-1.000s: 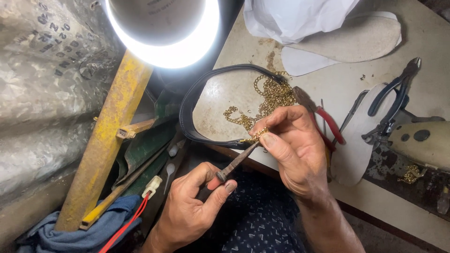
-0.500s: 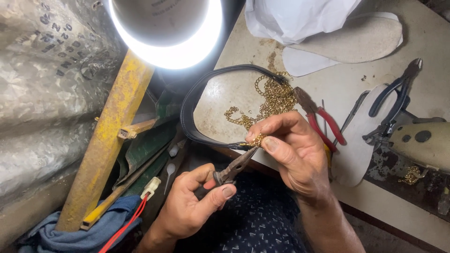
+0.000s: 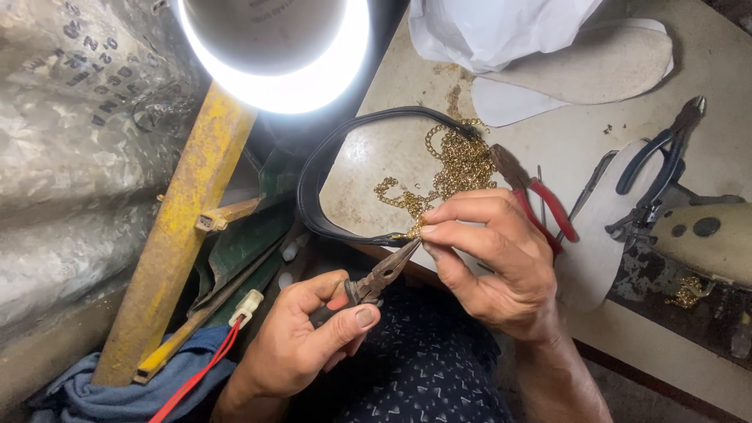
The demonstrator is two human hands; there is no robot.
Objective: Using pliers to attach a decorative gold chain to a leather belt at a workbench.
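My left hand grips the handles of small needle-nose pliers, whose tips reach up to a gold chain link at the edge of the table. My right hand pinches that end of the gold chain between thumb and fingers, right at the plier tips. The chain lies heaped on the table inside a loop of black strap, and the link sits at the strap's near end.
Red-handled pliers lie beside my right hand, dark pliers farther right. Shoe insoles and a white bag lie at the back. A bright lamp hangs above; a yellow bar leans left.
Both hands have stayed at the link with small shifts; the pliers' tips have tilted slightly and the left-hand grip has moved a little along the handles.
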